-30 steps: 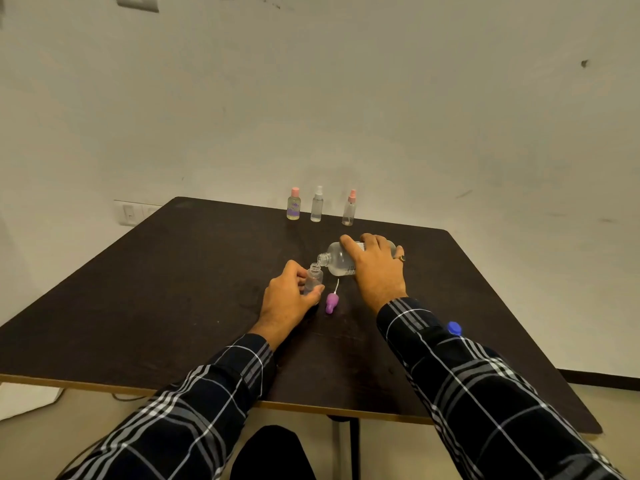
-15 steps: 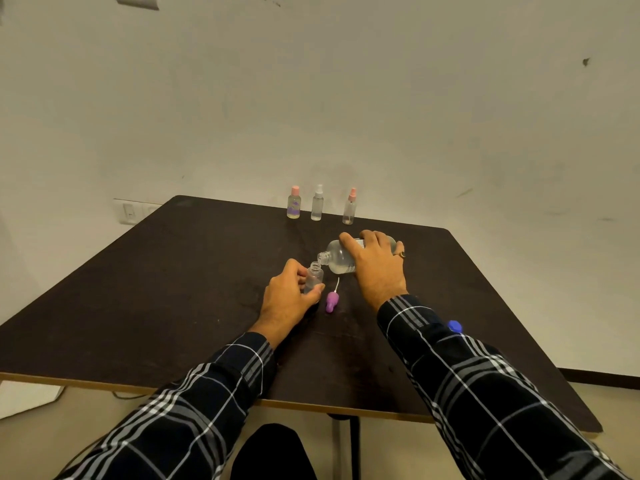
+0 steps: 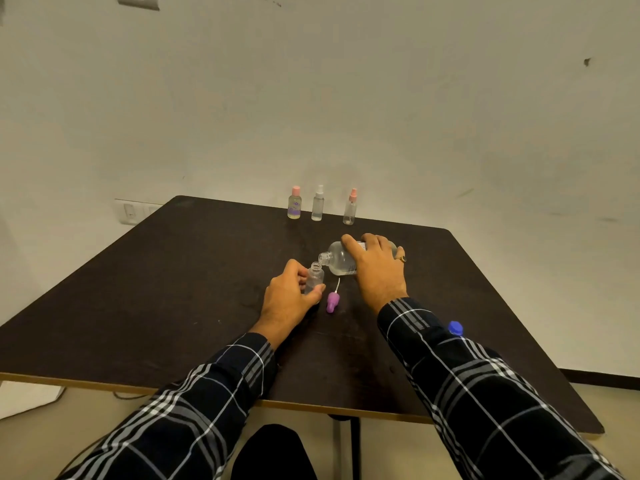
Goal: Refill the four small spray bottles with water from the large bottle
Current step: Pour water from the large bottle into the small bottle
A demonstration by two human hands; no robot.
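Observation:
My left hand holds a small clear spray bottle, uncapped and upright on the dark table. My right hand grips the large clear bottle, tipped on its side with its open mouth just above and right of the small bottle's neck. A purple spray cap with its white tube lies on the table between my hands. Three more small bottles stand in a row at the far edge: a pink-capped one, a white-capped one and another pink-capped one.
A blue cap lies on the table just beyond my right sleeve. The table's near edge runs below my forearms. A pale wall stands close behind the far edge, with a socket plate at the left.
Almost nothing has moved; the large bottle stays tipped at the small bottle's mouth, with both hands holding as before.

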